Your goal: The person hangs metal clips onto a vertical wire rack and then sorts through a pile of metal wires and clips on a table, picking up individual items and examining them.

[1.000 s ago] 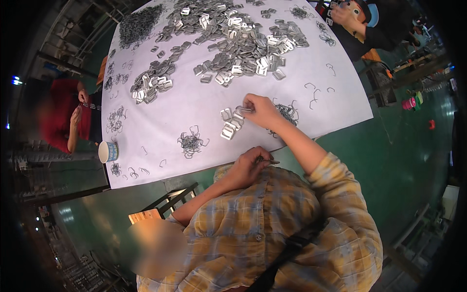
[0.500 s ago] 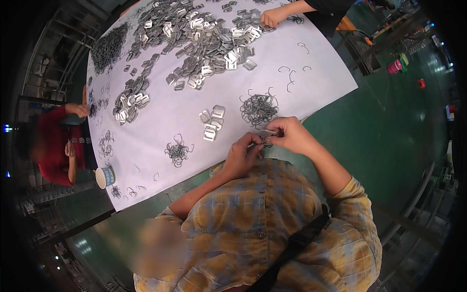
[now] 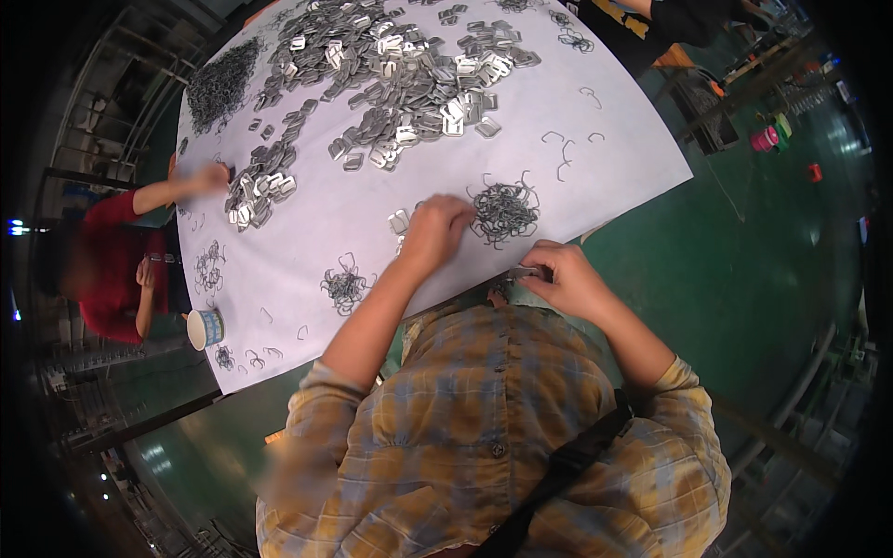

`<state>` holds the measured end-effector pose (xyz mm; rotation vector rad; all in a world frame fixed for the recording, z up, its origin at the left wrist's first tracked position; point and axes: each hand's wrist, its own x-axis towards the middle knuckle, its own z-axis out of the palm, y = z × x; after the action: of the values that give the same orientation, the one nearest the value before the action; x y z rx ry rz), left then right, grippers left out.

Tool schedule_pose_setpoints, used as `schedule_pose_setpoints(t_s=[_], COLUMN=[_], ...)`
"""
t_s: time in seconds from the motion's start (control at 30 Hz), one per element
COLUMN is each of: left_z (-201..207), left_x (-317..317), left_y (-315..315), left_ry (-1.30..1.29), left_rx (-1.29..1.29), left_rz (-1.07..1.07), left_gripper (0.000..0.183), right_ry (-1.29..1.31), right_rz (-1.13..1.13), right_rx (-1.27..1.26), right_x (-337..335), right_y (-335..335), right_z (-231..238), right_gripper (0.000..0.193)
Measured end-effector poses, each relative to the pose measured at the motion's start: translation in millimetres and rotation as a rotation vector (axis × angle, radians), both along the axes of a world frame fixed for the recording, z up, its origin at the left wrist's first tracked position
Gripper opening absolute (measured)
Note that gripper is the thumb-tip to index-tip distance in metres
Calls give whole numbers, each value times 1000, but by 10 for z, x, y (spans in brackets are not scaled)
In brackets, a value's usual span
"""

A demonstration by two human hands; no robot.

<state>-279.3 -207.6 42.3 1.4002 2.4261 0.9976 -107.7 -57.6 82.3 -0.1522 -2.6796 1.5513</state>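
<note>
My left hand [image 3: 433,232] is over the white table, its fingers curled together at the left edge of a pile of bent wire hooks [image 3: 503,210]. Whatever those fingers pinch is hidden. It partly covers a small group of flat silver metal buckles [image 3: 398,220]. Off the table's near edge, in front of my shirt, my right hand [image 3: 569,281] is closed on a metal buckle [image 3: 527,272] held between thumb and fingers. Its far part is hidden by the hand.
A large heap of metal buckles [image 3: 409,84] spreads over the far table. Wire hooks lie in a smaller pile [image 3: 343,287] and a dark heap [image 3: 221,86]. A paper cup [image 3: 205,329] stands at the left edge. A co-worker in red [image 3: 116,265] reaches in from the left.
My left hand has left my right hand and moved up-left onto the table beside the hooks. My right hand keeps the buckle. The co-worker's arm on the left has reached farther in; the far hand has withdrawn.
</note>
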Motion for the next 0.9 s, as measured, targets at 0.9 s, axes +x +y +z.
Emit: schedule_pose_setpoints(t_s=[0.9], left_z=[381], left_x=[384], left_y=[-123], left_ry=[-837], left_rx=[78], left_rz=[4], left_gripper=[7], right_ry=[67], right_rz=[-121], right_rx=[25], right_x=[-21], right_y=[-177], right_z=[-173], right_gripper=[13])
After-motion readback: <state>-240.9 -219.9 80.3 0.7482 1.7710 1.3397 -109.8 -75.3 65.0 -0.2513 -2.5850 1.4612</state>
